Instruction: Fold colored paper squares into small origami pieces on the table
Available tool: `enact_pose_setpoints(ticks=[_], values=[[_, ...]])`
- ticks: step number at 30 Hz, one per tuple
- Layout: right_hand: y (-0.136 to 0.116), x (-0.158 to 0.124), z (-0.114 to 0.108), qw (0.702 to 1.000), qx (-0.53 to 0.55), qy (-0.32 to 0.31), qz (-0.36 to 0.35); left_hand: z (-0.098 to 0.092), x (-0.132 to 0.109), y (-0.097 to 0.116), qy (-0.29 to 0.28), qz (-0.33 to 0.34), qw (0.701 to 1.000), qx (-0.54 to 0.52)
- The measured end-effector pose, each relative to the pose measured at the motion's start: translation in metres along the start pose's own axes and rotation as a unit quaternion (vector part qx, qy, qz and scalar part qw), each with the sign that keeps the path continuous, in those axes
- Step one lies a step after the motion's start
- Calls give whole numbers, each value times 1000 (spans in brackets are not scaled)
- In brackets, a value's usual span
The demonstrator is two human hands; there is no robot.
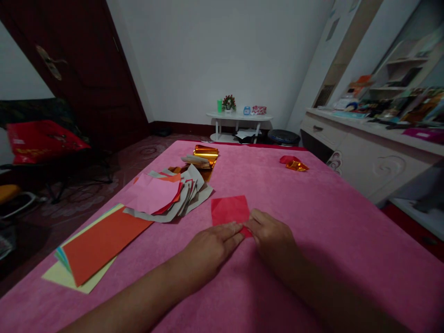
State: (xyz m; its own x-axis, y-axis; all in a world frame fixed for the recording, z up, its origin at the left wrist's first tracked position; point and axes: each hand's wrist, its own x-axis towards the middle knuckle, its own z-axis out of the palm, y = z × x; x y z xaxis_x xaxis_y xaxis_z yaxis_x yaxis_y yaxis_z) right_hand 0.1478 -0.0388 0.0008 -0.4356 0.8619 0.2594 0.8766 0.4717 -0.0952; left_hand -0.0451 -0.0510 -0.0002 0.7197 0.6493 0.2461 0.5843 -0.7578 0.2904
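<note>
A square sheet of red paper (229, 209) lies flat on the pink cloth, its near edge partly hidden under both hands. My left hand (217, 243) rests along that edge with its fingers stretched out and pressed down on the paper. At the paper's near right corner, my right hand (272, 233) has its fingers curled, the thumb and forefinger pinching the sheet. The fingertips of both hands nearly meet there. A small piece of the red paper shows below them.
To the left lie a pile of cut papers (156, 192), a stack of coloured sheets (107, 243) and a gold foil roll (206, 155). Crumpled red and gold pieces (296, 165) sit at the far right of the pink-covered table (333, 222). A white cabinet (350, 148) stands on the right.
</note>
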Motion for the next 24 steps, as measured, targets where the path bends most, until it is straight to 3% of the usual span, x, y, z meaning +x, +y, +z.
enact_pose_setpoints(ticks=[6,11,16,19,24], values=[[-2,-5,-5,996,-92,10,3,-1,-10,2,-53,-27,993,105],[-15,-3,0,992,-122,37,-1,2,-12,14,-52,-45,986,155],[-38,-13,22,988,-95,82,-87,7,-9,22,-77,-19,981,178],[-31,-19,24,988,-93,47,-113,5,-10,22,-83,-22,977,196],[-11,-17,18,986,-154,41,-46,-1,-13,19,-75,-45,972,220]])
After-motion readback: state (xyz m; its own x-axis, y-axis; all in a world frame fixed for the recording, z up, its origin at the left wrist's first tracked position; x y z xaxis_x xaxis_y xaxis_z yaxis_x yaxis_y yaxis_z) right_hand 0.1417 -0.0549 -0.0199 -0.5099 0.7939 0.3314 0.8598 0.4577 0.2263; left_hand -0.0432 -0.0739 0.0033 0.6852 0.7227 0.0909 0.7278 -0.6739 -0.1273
